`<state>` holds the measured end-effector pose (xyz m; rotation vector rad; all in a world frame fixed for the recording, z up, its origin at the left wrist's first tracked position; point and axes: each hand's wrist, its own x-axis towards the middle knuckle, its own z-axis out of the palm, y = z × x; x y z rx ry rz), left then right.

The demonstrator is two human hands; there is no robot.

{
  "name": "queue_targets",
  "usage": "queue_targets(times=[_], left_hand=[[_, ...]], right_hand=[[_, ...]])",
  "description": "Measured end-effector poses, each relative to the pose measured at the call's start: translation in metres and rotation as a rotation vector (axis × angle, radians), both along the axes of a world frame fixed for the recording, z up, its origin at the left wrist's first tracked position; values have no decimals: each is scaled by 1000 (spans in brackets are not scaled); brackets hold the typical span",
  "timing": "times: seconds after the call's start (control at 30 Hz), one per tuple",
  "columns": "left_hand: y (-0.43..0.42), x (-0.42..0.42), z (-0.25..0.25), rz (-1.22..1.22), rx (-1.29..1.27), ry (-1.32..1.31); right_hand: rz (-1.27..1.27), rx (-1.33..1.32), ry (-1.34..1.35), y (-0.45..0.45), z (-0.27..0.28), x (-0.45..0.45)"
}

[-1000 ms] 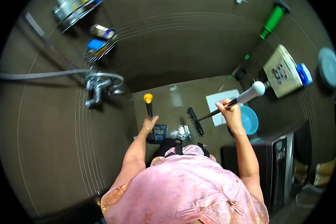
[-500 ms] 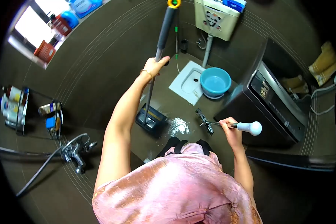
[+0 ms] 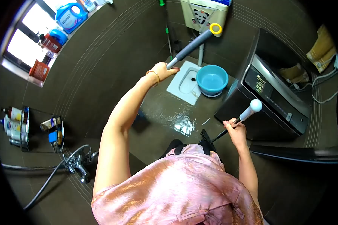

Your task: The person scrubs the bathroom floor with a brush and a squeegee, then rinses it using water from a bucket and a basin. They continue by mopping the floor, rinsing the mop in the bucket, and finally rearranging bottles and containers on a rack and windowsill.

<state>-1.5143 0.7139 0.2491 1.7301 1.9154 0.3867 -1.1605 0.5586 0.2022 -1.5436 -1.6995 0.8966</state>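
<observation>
My left hand point(image 3: 162, 72) is wrapped around the pole of a long-handled dustpan point(image 3: 193, 47), below its grey grip with a yellow ring at the top. The pole leans up to the right; its lower end is mostly hidden behind my forearm, with a dark, blurred part showing beside it. In my right hand point(image 3: 236, 133) is a long-handled brush point(image 3: 247, 111) with a pale blue knobbed end. Its dark bristles are down near my feet, partly behind my clothing. Wet, shiny floor point(image 3: 184, 125) lies between the two tools.
A white squat toilet point(image 3: 186, 82) is set in the floor, with a blue basin point(image 3: 212, 80) beside it. To the right stands a dark washing machine point(image 3: 266, 86). A shower tap point(image 3: 79, 165) and wire racks point(image 3: 56, 131) are on the left wall. Bottles line the windowsill point(image 3: 52, 56).
The dustpan's pole has tilted right, and its pan has moved left behind my forearm. The brush head has come back toward my feet, while its knobbed end has risen.
</observation>
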Motion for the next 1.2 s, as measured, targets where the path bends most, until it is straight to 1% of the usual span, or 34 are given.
queue_targets(times=[0.03,0.07,0.1,0.17,0.2,0.23,0.3,0.33,0.37,0.4,0.43,0.5,0.57,0.6,0.63,0.7,0.73,0.77,0.83,0.87,0.9,0.97,1.0,1.03,1.1,1.13,1.17,1.2], left_hand=[[-6,-2,1,14,-47,11],[-20,-4,5,-49,-40,-8],[-36,-6,4,-96,74,-131],[-46,-33,-18,27,135,-265],[-51,-48,-23,92,63,-192],[-63,-60,-29,127,28,-198],[-86,-78,-59,184,226,-240],[-97,-82,-56,216,182,-242],[-111,-84,-58,257,129,-251],[-122,-85,-65,261,180,-355],[-133,-89,-76,257,166,-498],[-152,-91,-83,193,174,-431],[-165,-89,-100,212,182,-472],[-170,-81,-98,214,233,-515],[-176,-65,-80,221,277,-663],[-180,-57,-77,263,222,-624],[-178,-59,-90,254,207,-622],[-179,-43,-73,282,246,-729],[-176,-31,-64,247,298,-723],[-171,-30,-63,151,385,-488],[-166,-23,-64,88,520,-518],[-164,-10,-54,120,445,-549],[-161,-7,-57,122,474,-632],[-158,-4,-59,137,432,-674],[-154,0,-63,168,343,-755],[-146,0,-79,108,462,-652],[-143,5,-76,6,623,-522],[-144,11,-72,23,531,-559]], right_hand=[[23,9,-10,4,-1,-2],[31,-26,6,9,-1,-4],[27,-13,34,15,0,-7],[19,-3,114,21,-5,-21],[54,-64,156,26,-6,-27],[66,-52,136,29,1,-36],[95,23,136,43,-1,-51],[104,16,209,50,3,-62],[138,-3,161,61,11,-74],[151,-10,207,70,14,-89],[165,-8,252,81,16,-106],[447,256,250,109,14,-137],[587,358,244,117,31,-174],[604,211,332,111,46,-192],[618,62,418,105,59,-208],[688,118,467,106,62,-237],[736,142,430,103,69,-244],[765,151,449,97,81,-249],[780,230,448,95,82,-261],[764,155,486,94,80,-266],[748,81,525,92,80,-268],[711,5,619,89,88,-265],[704,4,664,91,89,-262],[696,4,710,93,90,-259],[693,-82,781,89,93,-252],[701,-131,809,90,86,-252],[619,-133,837,85,92,-249],[607,-37,815,86,88,-246]])
